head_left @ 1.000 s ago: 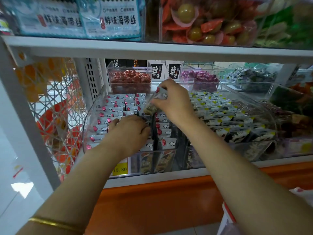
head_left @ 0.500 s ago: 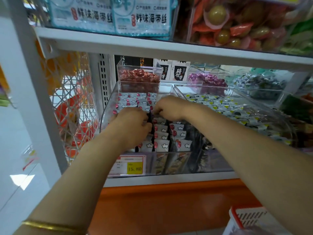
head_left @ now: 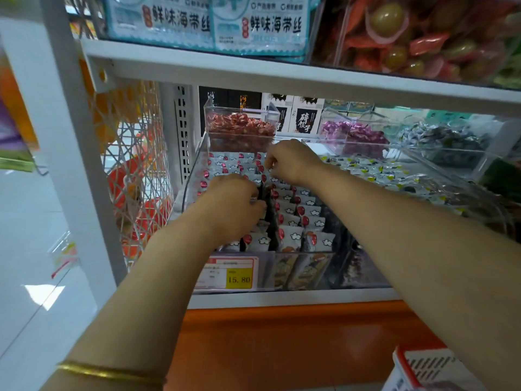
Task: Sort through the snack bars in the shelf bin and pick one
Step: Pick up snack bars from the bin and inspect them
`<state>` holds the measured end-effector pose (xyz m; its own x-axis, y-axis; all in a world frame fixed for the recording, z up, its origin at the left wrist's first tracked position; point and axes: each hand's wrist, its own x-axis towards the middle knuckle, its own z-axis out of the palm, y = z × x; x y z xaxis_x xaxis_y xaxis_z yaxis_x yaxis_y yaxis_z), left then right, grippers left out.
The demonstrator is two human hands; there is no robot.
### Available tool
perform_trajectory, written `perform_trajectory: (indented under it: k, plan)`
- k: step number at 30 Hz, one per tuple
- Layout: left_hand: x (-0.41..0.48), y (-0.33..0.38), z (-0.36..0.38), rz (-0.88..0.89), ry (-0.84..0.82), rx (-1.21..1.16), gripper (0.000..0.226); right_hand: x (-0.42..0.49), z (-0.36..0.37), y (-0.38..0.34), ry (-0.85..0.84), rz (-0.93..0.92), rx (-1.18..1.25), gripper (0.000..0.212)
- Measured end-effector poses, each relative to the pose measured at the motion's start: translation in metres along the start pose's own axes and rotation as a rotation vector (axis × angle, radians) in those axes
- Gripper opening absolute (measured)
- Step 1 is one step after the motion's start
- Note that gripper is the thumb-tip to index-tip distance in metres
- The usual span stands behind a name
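Observation:
Snack bars (head_left: 293, 238) in white wrappers with a red dot and a cloud stand in rows in a clear shelf bin (head_left: 298, 270). My left hand (head_left: 232, 206) reaches into the middle of the bin, with its curled fingers dug in among the bars beside a dark gap between rows. My right hand (head_left: 294, 162) is further back over the same bin. Its fingertips pinch the top of a bar near the gap. The fingertips of both hands are partly hidden behind the knuckles.
A price tag (head_left: 238, 277) reading 15.80 hangs on the bin front. Behind stand bins of red sweets (head_left: 239, 128) and purple sweets (head_left: 355, 134). A neighbouring bin (head_left: 380, 176) holds yellow-marked packs. The upper shelf edge (head_left: 282, 77) runs overhead. A red-and-white basket (head_left: 423, 368) sits bottom right.
My right hand, which held a bar raised above the rows, has come down into the bin close to my left hand. The view has shifted closer and to the left.

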<state>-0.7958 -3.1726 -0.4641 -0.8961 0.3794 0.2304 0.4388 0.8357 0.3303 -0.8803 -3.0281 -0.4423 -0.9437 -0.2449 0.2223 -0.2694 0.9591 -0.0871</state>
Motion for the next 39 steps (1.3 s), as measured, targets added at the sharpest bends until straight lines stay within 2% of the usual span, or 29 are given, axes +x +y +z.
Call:
perform_trajectory:
  k: [4,6,11,16,21,26,31,35,39]
  plan:
    - [-0.001,-0.001,-0.001,0.026,0.006,0.045,0.033,-0.001,0.004,0.003,-0.019,-0.014,-0.084,0.013]
    - [-0.002,-0.003,-0.001,0.016,0.009,0.043,0.034,-0.003,0.002,0.002,-0.028,-0.012,-0.064,0.018]
    - [-0.004,-0.007,0.000,-0.030,0.006,0.033,0.035,-0.007,-0.004,0.005,-0.081,-0.011,0.017,0.012]
    - [-0.006,-0.007,-0.001,-0.042,0.020,0.020,0.035,-0.014,-0.008,0.012,0.027,0.010,0.135,0.008]
    - [-0.007,-0.002,-0.004,-0.067,0.010,-0.004,0.035,-0.017,-0.007,0.008,-0.041,-0.018,0.070,0.006]
    - [-0.008,0.002,-0.006,-0.059,0.046,-0.038,0.033,-0.023,-0.010,0.009,0.212,0.022,0.159,0.018]
    - [-0.009,0.003,-0.007,-0.079,0.131,-0.107,0.032,-0.033,-0.017,0.013,0.453,0.072,0.330,0.014]
    - [-0.007,0.006,-0.008,-0.094,0.170,-0.133,0.034,-0.042,-0.020,0.012,0.509,0.069,0.385,0.010]
    - [-0.007,0.008,-0.008,-0.104,0.184,-0.130,0.036,-0.055,-0.018,0.011,0.463,0.018,0.331,0.008]
